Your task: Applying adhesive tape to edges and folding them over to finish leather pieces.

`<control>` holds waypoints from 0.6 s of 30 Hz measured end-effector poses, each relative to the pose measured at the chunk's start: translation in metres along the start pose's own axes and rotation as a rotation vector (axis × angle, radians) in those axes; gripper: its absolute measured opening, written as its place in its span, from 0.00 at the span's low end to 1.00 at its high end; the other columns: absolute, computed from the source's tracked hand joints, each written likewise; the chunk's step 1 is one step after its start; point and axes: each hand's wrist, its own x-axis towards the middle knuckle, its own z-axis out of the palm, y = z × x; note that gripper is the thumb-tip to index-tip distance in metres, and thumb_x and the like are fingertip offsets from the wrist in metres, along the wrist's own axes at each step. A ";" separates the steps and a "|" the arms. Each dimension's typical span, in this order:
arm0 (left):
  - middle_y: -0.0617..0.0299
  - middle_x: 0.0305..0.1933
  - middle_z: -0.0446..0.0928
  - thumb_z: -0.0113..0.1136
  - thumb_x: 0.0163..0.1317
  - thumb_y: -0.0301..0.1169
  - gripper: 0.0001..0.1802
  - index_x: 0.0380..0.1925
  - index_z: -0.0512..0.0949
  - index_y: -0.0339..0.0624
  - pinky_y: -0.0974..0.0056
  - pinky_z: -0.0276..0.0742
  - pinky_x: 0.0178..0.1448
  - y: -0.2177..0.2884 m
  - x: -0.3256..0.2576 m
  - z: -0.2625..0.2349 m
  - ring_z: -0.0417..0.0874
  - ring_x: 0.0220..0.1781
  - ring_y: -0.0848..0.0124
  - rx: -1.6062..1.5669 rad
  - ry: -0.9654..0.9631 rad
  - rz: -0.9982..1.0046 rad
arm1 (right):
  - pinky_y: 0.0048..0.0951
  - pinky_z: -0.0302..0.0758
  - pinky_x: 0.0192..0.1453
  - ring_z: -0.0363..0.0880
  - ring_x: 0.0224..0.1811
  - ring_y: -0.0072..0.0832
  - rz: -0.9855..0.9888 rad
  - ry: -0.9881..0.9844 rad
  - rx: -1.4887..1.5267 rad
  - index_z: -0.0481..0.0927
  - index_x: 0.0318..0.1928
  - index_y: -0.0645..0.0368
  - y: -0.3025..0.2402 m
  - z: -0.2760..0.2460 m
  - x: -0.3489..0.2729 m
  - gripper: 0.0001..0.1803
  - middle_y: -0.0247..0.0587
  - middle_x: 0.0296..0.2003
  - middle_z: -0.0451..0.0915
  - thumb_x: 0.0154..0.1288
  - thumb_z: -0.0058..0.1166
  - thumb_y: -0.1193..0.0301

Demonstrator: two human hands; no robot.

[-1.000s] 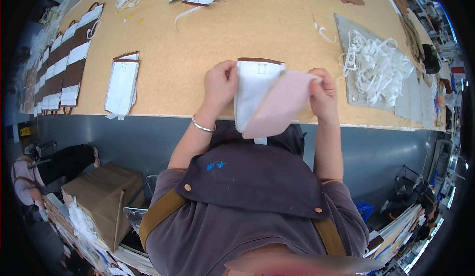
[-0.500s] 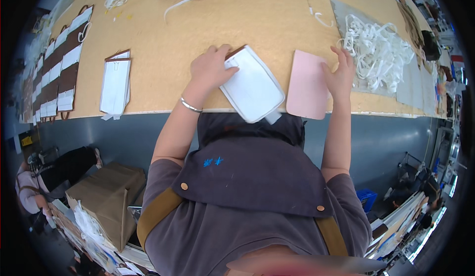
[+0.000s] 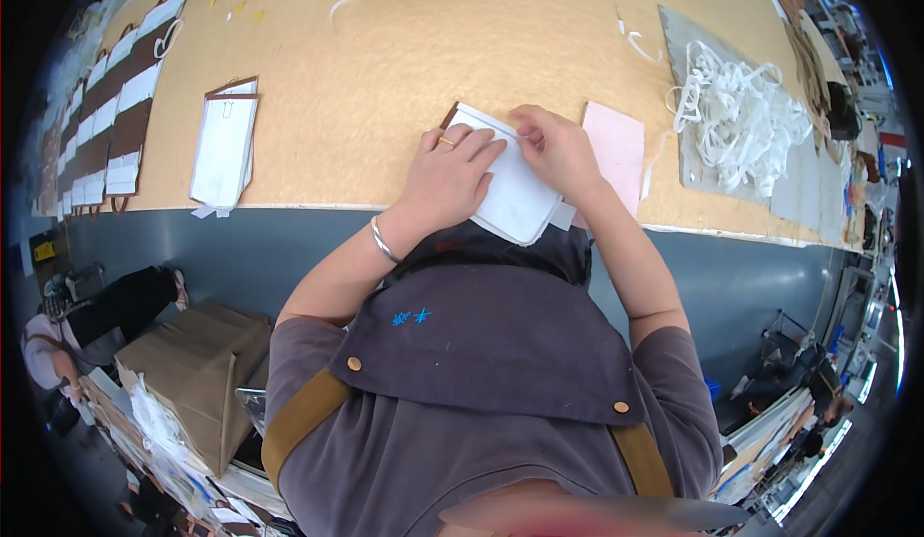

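A white flat panel (image 3: 515, 208) with a brown edge at its upper left lies at the table's front edge, its lower corner reaching over. My left hand (image 3: 450, 173) rests flat on the panel, fingers stretched out and a ring on one. At the panel's upper right edge, my right hand (image 3: 558, 152) has thumb and fingertips pinched together; what is between them is too small to make out. Partly behind my right wrist lies a pink sheet (image 3: 616, 147). A loose white strip (image 3: 657, 164) runs beside the sheet's right edge.
Tangled white strips (image 3: 741, 118) lie on a grey sheet (image 3: 691, 147) to the right. Further left are a stack of white panels (image 3: 223, 152) and rows of brown-and-white pieces (image 3: 125, 133). A brown bag (image 3: 192, 373) stands below the table; another person (image 3: 91, 335) is at lower left.
My right hand has moved left from beside the strip pile to the white panel's edge. My left hand has slid further onto the panel. A white strip now lies by the pink sheet.
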 end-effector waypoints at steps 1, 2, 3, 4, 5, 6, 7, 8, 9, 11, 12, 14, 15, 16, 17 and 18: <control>0.64 0.52 0.72 0.57 0.50 0.30 0.22 0.49 0.73 0.48 0.58 0.62 0.56 -0.001 0.000 0.001 0.70 0.56 0.66 -0.001 0.053 0.034 | 0.33 0.76 0.36 0.79 0.32 0.34 -0.003 -0.007 -0.003 0.75 0.42 0.54 -0.001 0.001 0.002 0.17 0.39 0.28 0.79 0.49 0.55 0.78; 0.64 0.52 0.72 0.57 0.50 0.30 0.22 0.49 0.73 0.48 0.58 0.62 0.56 -0.001 0.000 0.003 0.70 0.56 0.66 -0.004 0.058 0.029 | 0.34 0.76 0.35 0.79 0.31 0.35 -0.059 -0.003 -0.057 0.75 0.42 0.54 -0.001 0.000 0.004 0.17 0.39 0.27 0.79 0.48 0.55 0.77; 0.64 0.52 0.72 0.56 0.49 0.29 0.23 0.49 0.73 0.48 0.58 0.61 0.57 -0.001 0.000 0.007 0.70 0.57 0.65 0.013 0.058 0.030 | 0.35 0.76 0.33 0.79 0.29 0.36 -0.116 0.001 -0.110 0.74 0.42 0.54 -0.001 0.000 0.006 0.17 0.40 0.26 0.79 0.47 0.55 0.77; 0.63 0.52 0.71 0.55 0.48 0.28 0.23 0.49 0.73 0.47 0.57 0.61 0.58 -0.001 0.000 0.008 0.69 0.57 0.65 0.030 0.058 0.032 | 0.35 0.76 0.33 0.79 0.29 0.36 -0.120 -0.005 -0.114 0.74 0.42 0.54 -0.001 0.000 0.008 0.17 0.40 0.26 0.79 0.47 0.55 0.77; 0.63 0.52 0.71 0.55 0.48 0.28 0.23 0.49 0.73 0.47 0.57 0.61 0.58 0.000 0.001 0.008 0.69 0.57 0.65 0.028 0.061 0.026 | 0.36 0.75 0.32 0.79 0.29 0.37 -0.151 -0.002 -0.174 0.74 0.41 0.55 -0.002 0.001 0.009 0.17 0.41 0.26 0.79 0.47 0.55 0.76; 0.63 0.52 0.71 0.55 0.48 0.28 0.23 0.49 0.72 0.47 0.57 0.60 0.58 0.000 0.001 0.007 0.69 0.58 0.64 0.023 0.042 0.029 | 0.37 0.75 0.31 0.79 0.28 0.37 -0.182 0.001 -0.234 0.74 0.41 0.56 -0.003 0.003 0.009 0.17 0.42 0.26 0.79 0.46 0.55 0.76; 0.62 0.53 0.71 0.55 0.48 0.28 0.24 0.49 0.72 0.47 0.57 0.60 0.59 0.001 0.002 0.006 0.69 0.59 0.63 0.018 0.024 0.032 | 0.37 0.75 0.31 0.79 0.28 0.37 -0.185 -0.005 -0.235 0.74 0.41 0.56 -0.003 0.004 0.010 0.17 0.42 0.26 0.79 0.46 0.55 0.76; 0.62 0.53 0.71 0.55 0.48 0.28 0.24 0.49 0.72 0.47 0.57 0.60 0.59 0.000 0.002 0.007 0.69 0.59 0.63 0.017 0.027 0.026 | 0.37 0.75 0.30 0.79 0.28 0.38 -0.210 -0.003 -0.304 0.74 0.40 0.57 -0.003 0.007 0.012 0.16 0.42 0.26 0.79 0.46 0.55 0.76; 0.62 0.52 0.71 0.55 0.47 0.28 0.24 0.49 0.72 0.47 0.57 0.60 0.59 0.000 0.001 0.007 0.69 0.59 0.64 0.023 0.029 0.028 | 0.36 0.75 0.30 0.79 0.28 0.38 -0.235 0.000 -0.372 0.73 0.39 0.58 -0.003 0.009 0.013 0.16 0.43 0.26 0.79 0.45 0.55 0.76; 0.62 0.52 0.71 0.55 0.47 0.28 0.24 0.49 0.73 0.47 0.57 0.60 0.59 -0.001 0.001 0.009 0.69 0.58 0.64 0.030 0.035 0.026 | 0.36 0.75 0.30 0.79 0.27 0.38 -0.241 -0.010 -0.377 0.73 0.39 0.58 0.001 0.010 0.014 0.16 0.43 0.25 0.79 0.45 0.55 0.76; 0.62 0.52 0.71 0.54 0.46 0.28 0.24 0.48 0.73 0.47 0.57 0.60 0.59 -0.001 0.001 0.010 0.69 0.58 0.64 0.026 0.040 0.028 | 0.36 0.75 0.29 0.79 0.27 0.38 -0.242 -0.017 -0.380 0.73 0.39 0.59 0.002 0.009 0.015 0.16 0.43 0.25 0.79 0.45 0.55 0.76; 0.62 0.51 0.71 0.54 0.46 0.28 0.24 0.48 0.73 0.47 0.57 0.60 0.59 -0.002 0.001 0.010 0.70 0.58 0.64 0.023 0.050 0.025 | 0.35 0.75 0.29 0.79 0.26 0.38 -0.238 0.010 -0.292 0.73 0.39 0.59 0.002 0.001 0.017 0.16 0.42 0.24 0.78 0.46 0.56 0.75; 0.62 0.51 0.71 0.54 0.45 0.28 0.24 0.48 0.73 0.47 0.57 0.60 0.59 -0.002 0.000 0.011 0.70 0.58 0.65 0.006 0.052 0.030 | 0.34 0.76 0.29 0.79 0.26 0.38 -0.228 0.038 -0.201 0.73 0.40 0.59 -0.002 -0.002 0.018 0.16 0.41 0.23 0.78 0.47 0.57 0.74; 0.62 0.50 0.71 0.54 0.45 0.27 0.24 0.47 0.73 0.47 0.57 0.60 0.58 -0.003 0.000 0.011 0.70 0.58 0.65 -0.012 0.055 0.035 | 0.34 0.76 0.29 0.79 0.26 0.38 -0.233 0.035 -0.202 0.73 0.40 0.59 -0.007 -0.006 0.019 0.16 0.41 0.23 0.78 0.47 0.57 0.74; 0.62 0.50 0.71 0.54 0.45 0.27 0.24 0.47 0.73 0.47 0.57 0.60 0.58 -0.003 0.000 0.011 0.70 0.58 0.65 -0.013 0.057 0.032 | 0.34 0.76 0.30 0.79 0.28 0.37 -0.149 0.054 -0.102 0.74 0.39 0.58 -0.017 -0.012 0.019 0.15 0.41 0.25 0.78 0.48 0.57 0.73; 0.62 0.50 0.71 0.55 0.45 0.27 0.24 0.47 0.73 0.47 0.57 0.61 0.58 -0.003 0.000 0.010 0.70 0.58 0.65 -0.023 0.059 0.043 | 0.34 0.76 0.32 0.80 0.29 0.36 -0.063 0.073 -0.002 0.74 0.39 0.58 -0.022 -0.014 0.017 0.14 0.40 0.26 0.79 0.50 0.57 0.71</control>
